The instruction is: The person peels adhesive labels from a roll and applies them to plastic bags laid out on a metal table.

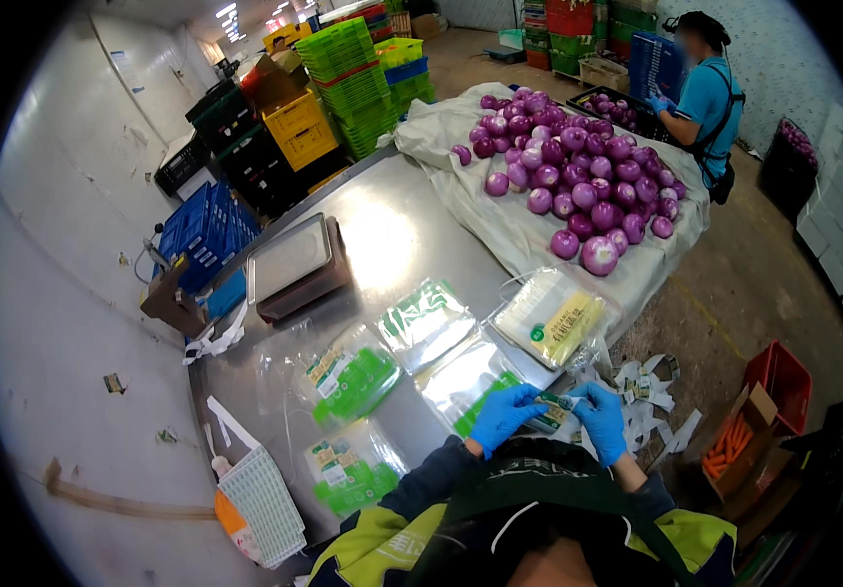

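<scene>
At the near edge of the metal table, my blue-gloved left hand (504, 419) and right hand (599, 421) meet around a small green-and-cream label (554, 411). The fingers of both hands are closed on it, the left at one side and the right at its upper edge. Just beyond the left hand lie clear plastic bags (441, 377) with green printed bottoms. A second pile of bags (355, 377) and a third (348, 462), each with a label on it, lie farther left. Past my hands rests a stack of pale bags (551, 313) with a yellowish print.
Purple onions (578, 186) are heaped on a pale cloth (441, 176) at the far end. A scale (289, 259) stands at the left. White backing strips (651, 391) hang at the right, near a carton of carrots (732, 440). A co-worker (713, 108) stands far right by a crate.
</scene>
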`<state>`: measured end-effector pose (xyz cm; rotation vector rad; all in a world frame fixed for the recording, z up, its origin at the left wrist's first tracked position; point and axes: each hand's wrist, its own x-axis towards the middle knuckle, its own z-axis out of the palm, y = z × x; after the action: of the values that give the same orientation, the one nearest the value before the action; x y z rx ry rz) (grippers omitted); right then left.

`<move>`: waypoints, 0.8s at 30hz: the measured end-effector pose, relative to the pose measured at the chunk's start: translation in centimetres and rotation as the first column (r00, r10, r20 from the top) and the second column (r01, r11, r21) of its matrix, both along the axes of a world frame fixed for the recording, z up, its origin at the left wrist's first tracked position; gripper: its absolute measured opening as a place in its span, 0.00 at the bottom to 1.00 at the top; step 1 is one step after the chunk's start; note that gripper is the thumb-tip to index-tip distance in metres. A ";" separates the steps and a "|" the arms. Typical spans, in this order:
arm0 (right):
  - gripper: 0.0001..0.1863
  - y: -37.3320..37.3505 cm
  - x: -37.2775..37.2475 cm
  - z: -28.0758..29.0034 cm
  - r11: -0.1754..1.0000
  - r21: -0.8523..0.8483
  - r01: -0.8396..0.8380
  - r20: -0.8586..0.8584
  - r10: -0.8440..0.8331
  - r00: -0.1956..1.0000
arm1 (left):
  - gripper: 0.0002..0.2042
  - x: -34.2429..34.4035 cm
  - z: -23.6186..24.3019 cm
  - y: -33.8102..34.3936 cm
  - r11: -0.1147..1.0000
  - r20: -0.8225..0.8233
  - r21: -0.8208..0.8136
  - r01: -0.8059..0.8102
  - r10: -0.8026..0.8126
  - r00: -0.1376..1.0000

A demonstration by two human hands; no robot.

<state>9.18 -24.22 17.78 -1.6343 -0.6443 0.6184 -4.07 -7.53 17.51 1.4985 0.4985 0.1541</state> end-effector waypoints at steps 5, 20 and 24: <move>0.12 -1.4 1.7 -1.2 0.967 -0.247 -0.064 0.201 0.116 0.973 | 0.11 0.6 0.6 -0.7 0.979 0.057 0.205 0.013 -0.025 0.998; 0.24 -3.3 2.2 -0.1 0.991 0.078 -0.108 0.014 0.107 0.994 | 0.14 -2.8 -12.7 9.2 0.784 -0.182 0.178 -0.594 0.620 0.764; 0.24 -4.5 1.6 -0.1 0.972 -0.128 -0.197 0.055 0.206 0.977 | 0.30 0.0 -11.7 7.9 0.444 -0.244 0.889 -0.115 0.671 0.700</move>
<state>10.76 -28.68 17.65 -1.7221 -0.8442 0.7647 -4.11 0.36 5.84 2.3642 1.4890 0.3770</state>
